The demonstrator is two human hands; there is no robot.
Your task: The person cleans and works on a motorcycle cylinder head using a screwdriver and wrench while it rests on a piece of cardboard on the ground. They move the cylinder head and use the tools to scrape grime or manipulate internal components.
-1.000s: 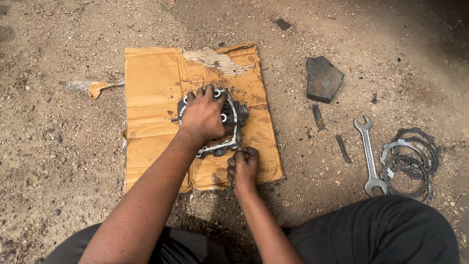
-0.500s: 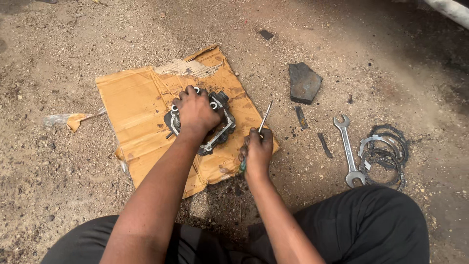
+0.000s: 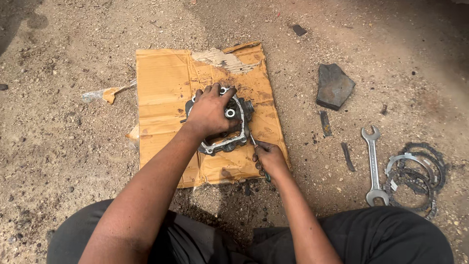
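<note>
Head view, looking down at a dirt floor. A sheet of brown cardboard (image 3: 161,98) lies flat on the ground, torn at its far edge and stained dark near the middle. On it rests a metal engine casting (image 3: 233,132), dark grey with a lighter machined rim and several round bores showing beyond the fingers. The left hand (image 3: 209,111) is spread palm-down over the top of the casting, fingers curled over its far edge, pressing it against the cardboard. The right hand (image 3: 268,159) is closed around the handle of a slim tool (image 3: 257,147), apparently a screwdriver, whose shaft points up and left to meet the casting's right edge.

Handling, as judged from appearance: the casting looks rigid and heavy for its size, unlikely to flex or bruise, though its machined rim could be scored by a hard point. The dark staining on the cardboard suggests an oily film, so the surface may be slippery; a broad grip over the top and around the outer walls, as the left hand has it, seems the surest hold.

To the right, well apart from the cardboard, lie a flat dark stone (image 3: 334,85), two short metal strips, a double-ended spanner (image 3: 373,164), and a stack of thin ring-shaped gaskets (image 3: 415,171).
</note>
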